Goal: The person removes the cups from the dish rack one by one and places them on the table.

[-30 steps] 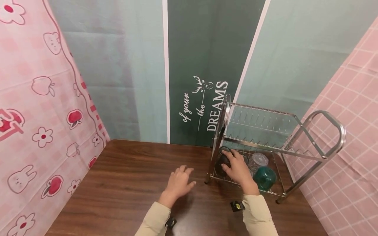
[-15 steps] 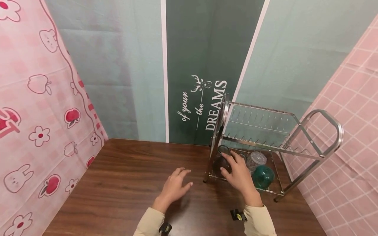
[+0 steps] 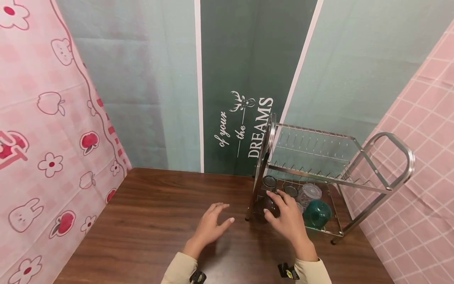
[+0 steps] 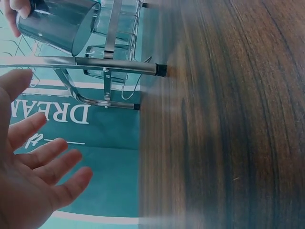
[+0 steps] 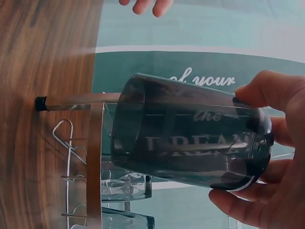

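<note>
My right hand (image 3: 291, 219) holds a dark, see-through drinking glass (image 5: 190, 133) by its base, thumb on one side and fingers on the other. The glass is mouth down at the front left of a metal dish rack (image 3: 330, 179); in the right wrist view its rim is off the rack's lower bars. The head view shows it partly behind the fingers. To its left, my left hand (image 3: 207, 227) hovers over the table with fingers spread and nothing in them; the left wrist view shows its palm (image 4: 24, 191).
Behind the held glass, a smoky glass (image 3: 269, 182) and another dark glass (image 3: 291, 191) stand on the rack's lower tier. A clear glass (image 3: 310, 192) and a teal glass (image 3: 318, 213) are farther right. Plate slots form the upper tier. Brown table (image 3: 149, 221) extends left.
The right hand has drawn the dark glass toward me, so the smoky glass behind it shows more. The left hand stays almost in place over the table.
</note>
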### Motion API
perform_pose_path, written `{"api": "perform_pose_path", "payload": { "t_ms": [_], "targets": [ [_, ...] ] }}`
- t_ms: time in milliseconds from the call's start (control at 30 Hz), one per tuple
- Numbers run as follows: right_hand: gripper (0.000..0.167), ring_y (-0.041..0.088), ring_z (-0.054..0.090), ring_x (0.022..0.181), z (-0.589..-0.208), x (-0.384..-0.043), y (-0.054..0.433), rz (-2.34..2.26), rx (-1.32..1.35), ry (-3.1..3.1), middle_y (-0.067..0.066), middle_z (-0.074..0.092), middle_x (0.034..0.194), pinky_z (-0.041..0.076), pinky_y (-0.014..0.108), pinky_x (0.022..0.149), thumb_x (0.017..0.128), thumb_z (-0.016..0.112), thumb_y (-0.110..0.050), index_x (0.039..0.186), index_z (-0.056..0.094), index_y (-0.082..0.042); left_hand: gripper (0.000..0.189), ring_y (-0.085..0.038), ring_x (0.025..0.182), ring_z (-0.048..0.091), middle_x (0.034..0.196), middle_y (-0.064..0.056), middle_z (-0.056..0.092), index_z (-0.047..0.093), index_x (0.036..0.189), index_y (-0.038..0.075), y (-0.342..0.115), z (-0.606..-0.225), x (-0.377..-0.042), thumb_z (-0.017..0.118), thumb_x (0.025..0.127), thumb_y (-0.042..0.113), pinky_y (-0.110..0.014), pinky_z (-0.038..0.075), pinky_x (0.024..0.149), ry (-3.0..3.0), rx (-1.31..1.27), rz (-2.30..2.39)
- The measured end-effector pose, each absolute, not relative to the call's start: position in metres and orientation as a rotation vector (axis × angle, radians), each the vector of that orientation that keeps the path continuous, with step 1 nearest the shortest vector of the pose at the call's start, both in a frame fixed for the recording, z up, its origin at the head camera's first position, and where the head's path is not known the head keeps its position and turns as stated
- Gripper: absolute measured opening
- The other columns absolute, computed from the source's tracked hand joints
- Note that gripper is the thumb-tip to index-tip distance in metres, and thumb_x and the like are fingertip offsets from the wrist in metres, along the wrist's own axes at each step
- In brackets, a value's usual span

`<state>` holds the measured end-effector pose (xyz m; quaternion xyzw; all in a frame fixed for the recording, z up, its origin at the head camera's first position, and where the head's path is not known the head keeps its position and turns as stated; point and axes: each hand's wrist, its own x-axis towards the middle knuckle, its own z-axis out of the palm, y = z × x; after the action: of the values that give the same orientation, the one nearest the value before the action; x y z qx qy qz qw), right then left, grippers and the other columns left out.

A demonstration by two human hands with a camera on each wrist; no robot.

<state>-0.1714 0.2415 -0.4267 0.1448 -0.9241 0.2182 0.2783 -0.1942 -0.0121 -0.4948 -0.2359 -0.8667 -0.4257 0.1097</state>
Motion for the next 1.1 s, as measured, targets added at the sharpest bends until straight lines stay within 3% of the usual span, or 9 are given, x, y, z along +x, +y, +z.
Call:
{"api": "perform_pose_path", "payload": {
  "t_ms": [333, 533, 733, 867, 1100],
  "targets": [
    [0.053, 0.041, 0.050, 0.106, -0.435, -0.166, 0.235, 0.706, 0.322, -2.501, 0.023, 0.052, 0.121, 0.045, 0.058, 0.074, 0.074, 0.074, -0.019, 0.124, 0.059, -0.013, 0.047, -0.021, 0.114, 0.050, 0.123, -0.003, 0.055, 0.057, 0.125, 0.015, -0.003, -0.501, -0.193, 0.066, 0.085, 0.038, -0.043, 0.043, 0.088, -2.416, -0.701, -1.506],
    [0.050, 0.035, 0.053, 0.104, -0.448, -0.168, 0.231, 0.802, 0.327, -2.392, 0.019, 0.056, 0.117, 0.044, 0.054, 0.078, 0.074, 0.074, -0.015, 0.122, 0.060, -0.007, 0.047, -0.027, 0.112, 0.050, 0.125, -0.008, 0.053, 0.054, 0.127, 0.013, 0.007, -0.504, -0.189, 0.069, 0.085, 0.027, -0.038, 0.049, 0.078, -2.326, -0.649, -1.846],
    [0.048, 0.030, 0.054, 0.102, -0.462, -0.168, 0.225, 0.976, 0.267, -2.321, 0.015, 0.057, 0.117, 0.044, 0.048, 0.076, 0.076, 0.072, -0.012, 0.122, 0.059, -0.007, 0.048, -0.037, 0.111, 0.048, 0.129, -0.021, 0.048, 0.048, 0.129, -0.001, 0.015, -0.482, -0.178, 0.067, 0.086, 0.010, -0.039, 0.049, 0.079, -2.204, -0.587, -2.108],
    [0.046, 0.028, 0.055, 0.101, -0.467, -0.166, 0.220, 1.101, 0.194, -2.294, 0.015, 0.057, 0.117, 0.044, 0.047, 0.076, 0.079, 0.070, -0.011, 0.123, 0.059, -0.009, 0.048, -0.040, 0.110, 0.048, 0.129, -0.022, 0.047, 0.047, 0.129, -0.003, 0.017, -0.468, -0.171, 0.066, 0.086, 0.010, -0.034, 0.048, 0.078, -2.195, -0.536, -2.143],
    [0.041, 0.020, 0.053, 0.095, -0.465, -0.160, 0.212, 1.399, 0.062, -2.266, 0.013, 0.058, 0.118, 0.046, 0.026, 0.073, 0.085, 0.063, -0.003, 0.125, 0.057, -0.006, 0.048, -0.045, 0.112, 0.045, 0.127, -0.026, 0.045, 0.046, 0.130, -0.003, 0.024, -0.471, -0.171, 0.064, 0.086, 0.008, -0.051, 0.042, 0.086, -2.078, -0.435, -2.243]
  ]
}}
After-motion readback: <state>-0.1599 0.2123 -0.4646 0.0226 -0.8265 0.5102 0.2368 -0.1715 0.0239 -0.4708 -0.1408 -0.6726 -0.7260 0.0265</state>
